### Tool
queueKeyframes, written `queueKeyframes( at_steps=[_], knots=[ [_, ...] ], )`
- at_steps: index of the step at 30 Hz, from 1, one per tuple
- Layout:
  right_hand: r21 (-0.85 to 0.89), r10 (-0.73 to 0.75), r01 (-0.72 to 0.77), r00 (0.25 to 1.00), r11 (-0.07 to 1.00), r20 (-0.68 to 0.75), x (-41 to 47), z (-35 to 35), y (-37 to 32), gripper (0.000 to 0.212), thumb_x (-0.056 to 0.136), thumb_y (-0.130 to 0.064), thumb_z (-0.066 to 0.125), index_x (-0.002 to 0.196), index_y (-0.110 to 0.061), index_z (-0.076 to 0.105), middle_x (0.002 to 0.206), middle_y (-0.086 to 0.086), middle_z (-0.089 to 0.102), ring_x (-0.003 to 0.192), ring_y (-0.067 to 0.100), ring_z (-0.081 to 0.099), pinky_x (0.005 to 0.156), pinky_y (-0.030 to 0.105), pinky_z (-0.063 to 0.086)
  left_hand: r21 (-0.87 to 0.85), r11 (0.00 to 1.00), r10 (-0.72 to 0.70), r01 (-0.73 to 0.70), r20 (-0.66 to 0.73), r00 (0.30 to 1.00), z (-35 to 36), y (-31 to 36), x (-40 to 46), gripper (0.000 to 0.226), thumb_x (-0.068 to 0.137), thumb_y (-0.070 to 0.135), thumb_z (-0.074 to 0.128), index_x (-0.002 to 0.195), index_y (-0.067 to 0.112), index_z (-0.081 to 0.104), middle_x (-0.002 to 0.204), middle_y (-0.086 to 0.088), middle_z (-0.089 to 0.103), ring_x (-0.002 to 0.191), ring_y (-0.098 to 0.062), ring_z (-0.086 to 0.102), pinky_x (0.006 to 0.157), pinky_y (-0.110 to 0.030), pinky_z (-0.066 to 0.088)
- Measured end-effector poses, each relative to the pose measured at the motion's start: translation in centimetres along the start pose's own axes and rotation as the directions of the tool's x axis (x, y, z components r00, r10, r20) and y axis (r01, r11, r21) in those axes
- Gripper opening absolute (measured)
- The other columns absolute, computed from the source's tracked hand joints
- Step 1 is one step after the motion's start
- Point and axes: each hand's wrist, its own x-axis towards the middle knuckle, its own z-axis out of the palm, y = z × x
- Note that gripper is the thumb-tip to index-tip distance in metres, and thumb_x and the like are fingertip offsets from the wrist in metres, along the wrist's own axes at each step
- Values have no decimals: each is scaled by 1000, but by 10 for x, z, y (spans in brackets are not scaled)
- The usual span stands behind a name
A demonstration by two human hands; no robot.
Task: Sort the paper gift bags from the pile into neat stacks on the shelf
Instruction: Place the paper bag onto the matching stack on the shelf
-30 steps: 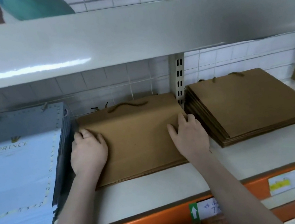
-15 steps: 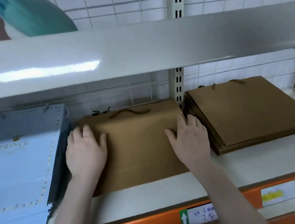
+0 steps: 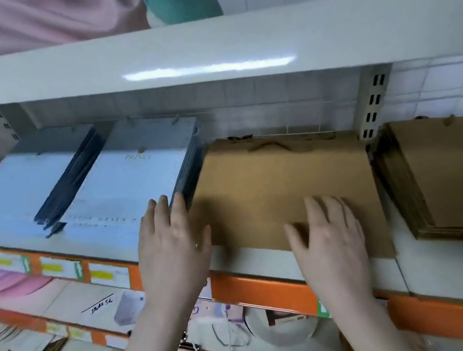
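Two hands over shelf (image 3: 253,256), lower centre of frame. Left hand (image 3: 171,246) flat, fingers straight, lying across right edge of pale blue bag stack (image 3: 134,188) and left edge of brown kraft bag stack (image 3: 281,185). Right hand (image 3: 331,238) flat on kraft stack's near right part, fingers spread (blurred). Kraft stack centre frame, rope handles at back. Second kraft stack (image 3: 456,174) just beside it at right edge. Another pale blue stack (image 3: 11,187) at left.
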Motion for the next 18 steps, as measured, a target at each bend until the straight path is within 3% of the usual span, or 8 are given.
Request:
queueKeyframes(
  at_steps=[7, 11, 14, 18],
  knots=[
    [41, -163, 159, 980, 986, 118, -23, 8, -70, 53, 72, -35, 76, 113, -4, 66, 110, 20, 65, 104, 36, 62, 85, 46, 52, 66, 973, -225, 221, 73, 972, -32, -77, -30, 66, 84, 31, 67, 137, 0, 43, 140, -27, 43, 133, -43, 34, 109, -50, 28],
    [128, -260, 245, 958, 961, 118, -36, 22, -131, 52, 63, -29, 83, 105, -2, 68, 103, 20, 65, 98, 39, 63, 81, 47, 53, 60, 961, -271, 269, 32, 962, -41, -138, -41, 64, 75, 32, 64, 123, -8, 55, 120, -34, 56, 114, -51, 52, 93, -58, 44],
    [162, -322, 304, 941, 939, 100, -48, 35, -193, 53, 64, -29, 84, 107, -3, 68, 104, 21, 65, 99, 39, 63, 81, 47, 53, 77, 948, -308, 307, -7, 951, -56, -196, -47, 65, 71, 26, 78, 121, -9, 56, 117, -34, 57, 110, -51, 54, 91, -58, 44],
    [202, -377, 353, 921, 913, 94, -75, 57, -294, 54, 63, -28, 85, 107, -3, 68, 103, 23, 65, 99, 41, 63, 81, 49, 53, 145, 933, -330, 329, -14, 944, -81, -297, -57, 65, 66, 32, 67, 115, -10, 59, 109, -33, 61, 99, -51, 58, 82, -57, 49]
  ],
)
